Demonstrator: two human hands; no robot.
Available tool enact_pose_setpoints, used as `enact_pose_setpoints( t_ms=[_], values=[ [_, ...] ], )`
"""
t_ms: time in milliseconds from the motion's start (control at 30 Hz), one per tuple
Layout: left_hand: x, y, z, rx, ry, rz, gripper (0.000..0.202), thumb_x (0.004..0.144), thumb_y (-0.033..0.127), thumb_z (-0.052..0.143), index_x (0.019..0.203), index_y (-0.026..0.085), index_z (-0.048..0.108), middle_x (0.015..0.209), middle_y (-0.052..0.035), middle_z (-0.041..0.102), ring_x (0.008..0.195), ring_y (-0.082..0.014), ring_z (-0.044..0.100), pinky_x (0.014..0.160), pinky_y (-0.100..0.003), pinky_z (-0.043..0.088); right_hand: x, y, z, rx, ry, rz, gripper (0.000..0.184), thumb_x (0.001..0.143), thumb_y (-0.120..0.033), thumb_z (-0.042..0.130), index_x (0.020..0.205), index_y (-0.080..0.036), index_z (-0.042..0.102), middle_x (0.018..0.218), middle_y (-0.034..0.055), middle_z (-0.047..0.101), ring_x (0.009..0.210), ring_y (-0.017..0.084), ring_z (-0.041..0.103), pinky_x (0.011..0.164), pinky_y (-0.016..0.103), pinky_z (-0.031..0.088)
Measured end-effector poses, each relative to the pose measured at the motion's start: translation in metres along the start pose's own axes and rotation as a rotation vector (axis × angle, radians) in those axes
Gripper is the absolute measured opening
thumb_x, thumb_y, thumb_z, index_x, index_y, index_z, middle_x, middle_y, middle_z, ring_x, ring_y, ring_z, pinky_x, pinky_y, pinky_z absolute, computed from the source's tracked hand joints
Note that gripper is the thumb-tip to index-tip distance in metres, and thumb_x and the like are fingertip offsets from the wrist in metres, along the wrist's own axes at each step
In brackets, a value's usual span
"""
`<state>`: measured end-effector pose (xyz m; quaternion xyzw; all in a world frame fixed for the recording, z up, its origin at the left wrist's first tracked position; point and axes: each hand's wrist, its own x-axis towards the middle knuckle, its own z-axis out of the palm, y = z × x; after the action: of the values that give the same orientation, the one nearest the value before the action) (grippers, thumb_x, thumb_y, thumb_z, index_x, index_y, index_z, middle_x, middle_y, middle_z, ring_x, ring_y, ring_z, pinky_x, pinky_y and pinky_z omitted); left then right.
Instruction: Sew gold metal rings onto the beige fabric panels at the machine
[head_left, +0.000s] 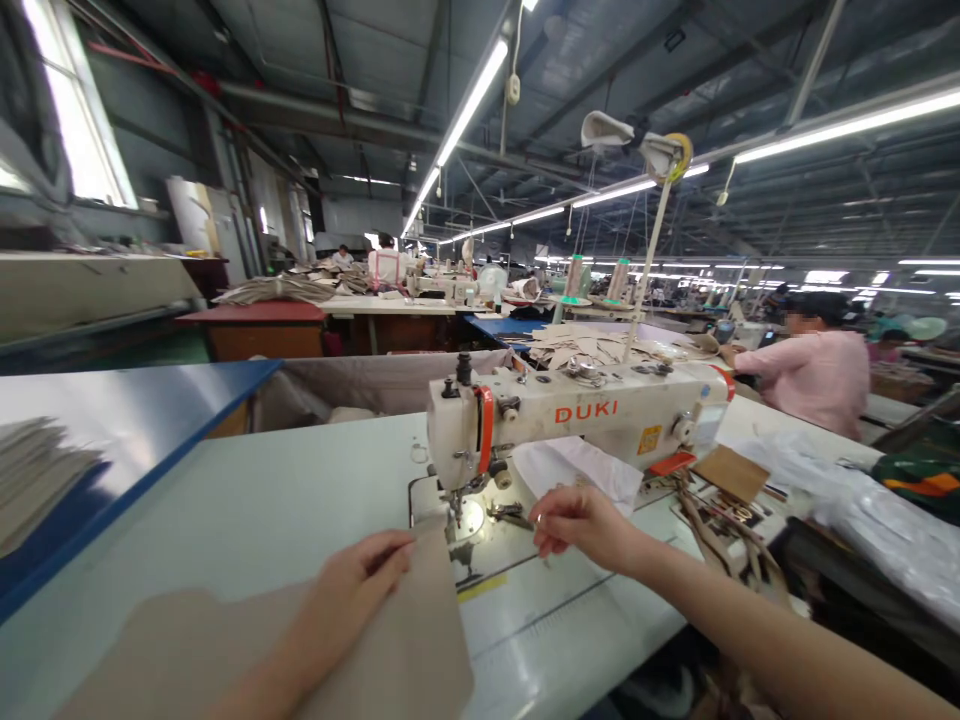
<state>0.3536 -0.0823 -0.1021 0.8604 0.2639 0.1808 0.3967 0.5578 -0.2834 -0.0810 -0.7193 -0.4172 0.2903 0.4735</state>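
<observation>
The beige sheet [427,630] lay nearest, on the pale surface [300,490], its far edge just beside the needle [456,508]. The left hand [367,572] rested over it, thumb and finger pinching that edge. The right hand [577,522] hung before the machine [555,408], fingers curled toward the thumb; I could not tell whether they gripped anything. A white sheet [574,465] sat beneath the machine's arm. Beyond stood thread cones [574,278] and, rightward, a person in pink [817,368].
</observation>
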Motion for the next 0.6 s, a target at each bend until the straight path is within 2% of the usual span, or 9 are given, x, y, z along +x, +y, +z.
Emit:
enact_pose_setpoints(
  t_ms=[100,233,400,467,600],
  values=[
    [-0.005,0.005,0.002,-0.089,-0.008,-0.014,0.030,0.073,0.042,0.051,0.079,0.018,0.069,0.059,0.0020,0.063,0.060,-0.0178,0.059,0.062,-0.026,0.045,-0.003,-0.002,0.039,0.227,-0.094,0.055,0.031,0.064,-0.040,0.065,0.080,-0.014,0.061,0.070,0.0032,0.068,0.062,0.016,0.067,0.059,0.026,0.050],
    [-0.008,0.006,0.006,-0.219,-0.039,-0.050,0.025,0.068,0.039,0.056,0.068,0.017,0.066,0.055,0.0025,0.060,0.051,-0.0144,0.054,0.058,-0.025,0.043,0.013,-0.001,0.079,0.441,-0.168,0.128,0.029,0.056,-0.034,0.070,0.074,-0.015,0.059,0.069,0.0031,0.068,0.064,0.016,0.066,0.063,0.027,0.050],
    [-0.008,-0.001,0.013,-0.337,-0.105,-0.080,0.022,0.068,0.037,0.055,0.070,0.016,0.062,0.055,0.0023,0.059,0.043,-0.0115,0.050,0.048,-0.024,0.039,0.036,0.003,0.104,0.530,-0.154,0.104,0.029,0.058,-0.037,0.072,0.074,-0.017,0.057,0.069,0.0016,0.067,0.068,0.016,0.066,0.066,0.027,0.048],
    [-0.009,-0.002,0.015,-0.336,-0.100,-0.096,0.020,0.068,0.035,0.054,0.068,0.016,0.060,0.052,0.0034,0.056,0.042,-0.0110,0.048,0.046,-0.023,0.038,0.040,0.007,0.111,0.539,-0.107,0.033,0.030,0.058,-0.034,0.074,0.079,-0.019,0.057,0.068,-0.0010,0.067,0.068,0.015,0.065,0.064,0.025,0.045],
    [-0.010,-0.001,0.017,-0.268,-0.046,-0.108,0.017,0.070,0.032,0.050,0.067,0.017,0.057,0.051,0.0047,0.054,0.043,-0.0110,0.047,0.047,-0.023,0.037,0.039,0.011,0.120,0.543,-0.031,-0.126,0.026,0.068,-0.029,0.069,0.091,-0.022,0.059,0.074,-0.0011,0.068,0.071,0.015,0.064,0.062,0.023,0.043]
  ],
)
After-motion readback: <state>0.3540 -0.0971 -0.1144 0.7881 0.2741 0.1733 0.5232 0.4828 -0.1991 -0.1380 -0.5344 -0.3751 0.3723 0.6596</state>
